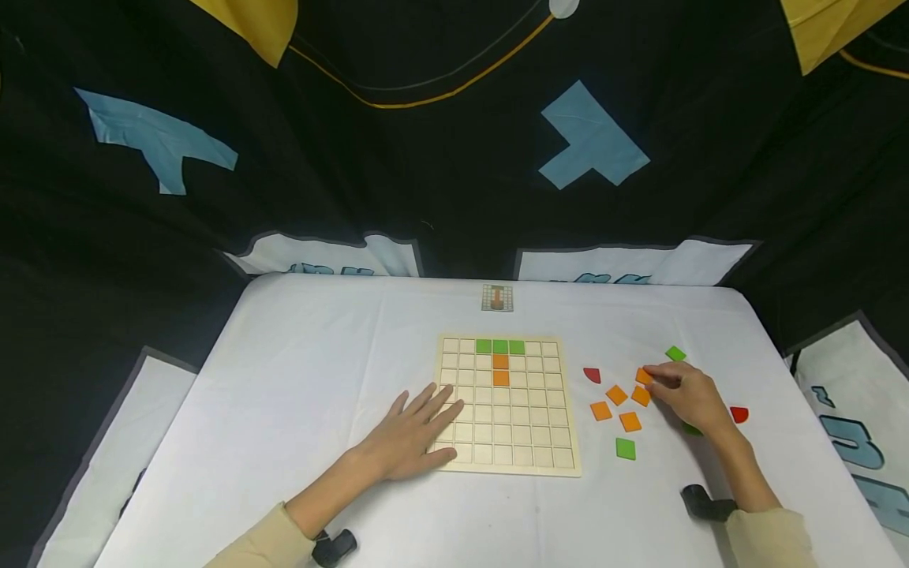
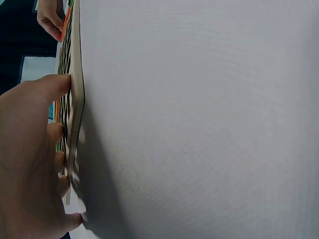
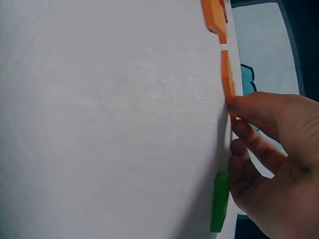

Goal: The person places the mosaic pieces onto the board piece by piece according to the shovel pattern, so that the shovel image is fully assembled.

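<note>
A square wooden board marked in a grid lies on the white table. Three green tiles fill part of its far row, and two orange tiles run down from the middle one. My left hand rests on the board's left edge, fingers spread; in the left wrist view its thumb touches the rim. To the right of the board, my right hand pinches an orange tile between thumb and fingertips. Another orange tile lies just beside these fingertips. A green tile is partly under that hand.
Several loose orange tiles lie between board and right hand, with a green tile nearer me and another green tile beyond. Red quarter-round pieces lie either side. A small picture card sits behind the board.
</note>
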`<state>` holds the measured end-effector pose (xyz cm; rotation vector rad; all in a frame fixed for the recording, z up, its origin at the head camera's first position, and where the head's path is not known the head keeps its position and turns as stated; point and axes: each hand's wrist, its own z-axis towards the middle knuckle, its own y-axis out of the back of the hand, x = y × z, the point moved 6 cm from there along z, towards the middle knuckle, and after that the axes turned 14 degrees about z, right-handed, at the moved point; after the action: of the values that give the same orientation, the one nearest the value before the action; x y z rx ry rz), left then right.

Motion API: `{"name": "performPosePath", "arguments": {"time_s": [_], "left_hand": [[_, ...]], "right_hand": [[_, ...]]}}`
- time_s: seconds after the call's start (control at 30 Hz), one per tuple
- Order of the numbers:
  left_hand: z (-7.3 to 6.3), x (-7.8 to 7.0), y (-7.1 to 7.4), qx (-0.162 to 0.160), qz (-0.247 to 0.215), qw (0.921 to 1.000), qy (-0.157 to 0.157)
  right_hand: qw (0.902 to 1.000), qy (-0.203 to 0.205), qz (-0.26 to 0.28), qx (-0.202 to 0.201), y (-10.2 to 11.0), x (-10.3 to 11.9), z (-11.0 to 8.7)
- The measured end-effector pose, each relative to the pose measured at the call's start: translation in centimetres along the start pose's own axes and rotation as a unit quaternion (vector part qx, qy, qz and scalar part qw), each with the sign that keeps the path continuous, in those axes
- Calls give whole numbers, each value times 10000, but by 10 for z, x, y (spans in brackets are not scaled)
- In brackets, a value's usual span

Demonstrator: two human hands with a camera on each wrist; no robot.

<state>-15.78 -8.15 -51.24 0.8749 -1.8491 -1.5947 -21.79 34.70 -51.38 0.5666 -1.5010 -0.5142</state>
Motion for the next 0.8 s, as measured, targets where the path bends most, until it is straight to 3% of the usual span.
{"name": "performPosePath", "arguments": {"time_s": [0.37,0.6,0.8], "left_hand": [[1,0,-2,21,47,10000,9],[1,0,0,10,37,10000,-13],[1,0,-1,-5,41,10000,19]], "right_hand": [[10000,-48,-13,-42,-5,12,1],[9988,427,224,-87,-22,47,3],[9954,724,578,246,-47,77,7]]}}
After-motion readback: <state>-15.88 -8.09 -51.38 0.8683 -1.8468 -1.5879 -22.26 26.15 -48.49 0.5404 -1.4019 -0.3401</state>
